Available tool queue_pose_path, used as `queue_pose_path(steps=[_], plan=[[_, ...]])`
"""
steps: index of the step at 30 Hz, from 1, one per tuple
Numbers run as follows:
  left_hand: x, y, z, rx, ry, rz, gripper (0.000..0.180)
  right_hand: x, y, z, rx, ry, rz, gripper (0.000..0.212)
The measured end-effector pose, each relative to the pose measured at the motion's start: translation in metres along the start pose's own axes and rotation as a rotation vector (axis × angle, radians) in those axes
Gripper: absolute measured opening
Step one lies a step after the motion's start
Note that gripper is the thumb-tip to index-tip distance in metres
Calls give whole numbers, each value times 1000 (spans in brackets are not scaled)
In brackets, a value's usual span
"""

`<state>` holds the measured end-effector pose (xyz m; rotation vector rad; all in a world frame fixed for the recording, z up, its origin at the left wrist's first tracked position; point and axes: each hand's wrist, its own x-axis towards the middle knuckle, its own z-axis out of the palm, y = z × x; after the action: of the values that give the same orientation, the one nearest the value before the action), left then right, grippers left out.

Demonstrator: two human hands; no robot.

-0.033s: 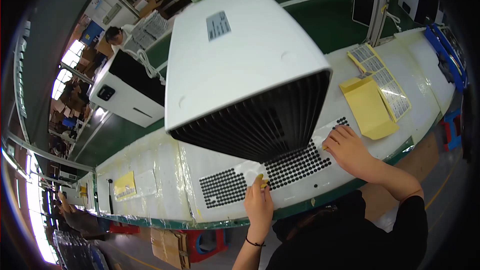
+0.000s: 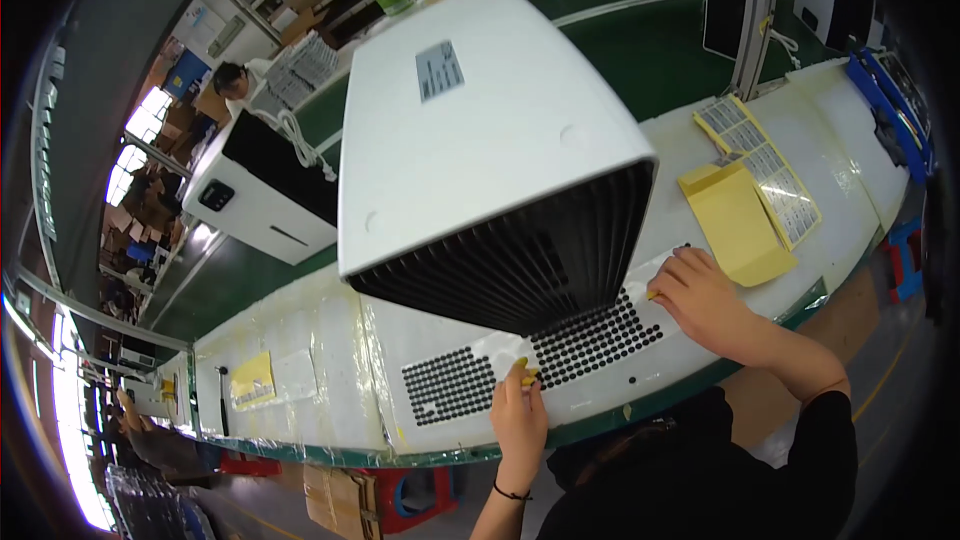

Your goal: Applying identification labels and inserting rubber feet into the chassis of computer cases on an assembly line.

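A large white box-shaped appliance with a black slatted grille stands tilted in the view before me. At its foot lies a clear sheet of round black pads, with another block of black pads to the left. My left hand is at the sheet between the two blocks, thumb and fingers drawn together, with yellow coverings on the fingertips. My right hand is at the sheet's right end, fingers curled and thumb tip yellow. What either hand pinches is too small to tell.
At the right lie a yellow paper folder and a label sheet. A blue bin is at the far right. Another appliance stands back left. A yellow paper lies at left. One loose black pad lies near the edge.
The view has shifted slightly, so the appliance sits a little lower. My right hand now covers more of the black pads at the sheet's right end. My left hand stays almost in place.
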<state>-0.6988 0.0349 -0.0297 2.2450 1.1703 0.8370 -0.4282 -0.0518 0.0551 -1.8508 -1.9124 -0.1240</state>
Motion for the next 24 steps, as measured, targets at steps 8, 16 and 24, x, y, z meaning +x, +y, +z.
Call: queue_pose_path(steps=[8,16,24], plan=[[-1,-13,-11,-248,-51,-90,41,105,-35,-150,355,397,-321,24],[33,3,-48,-862,60,-237,41,155,-54,-162,653,107,-297,16],[69,44,-116,-736,203,-7,50,164,-51,-167,260,161,-560,15]])
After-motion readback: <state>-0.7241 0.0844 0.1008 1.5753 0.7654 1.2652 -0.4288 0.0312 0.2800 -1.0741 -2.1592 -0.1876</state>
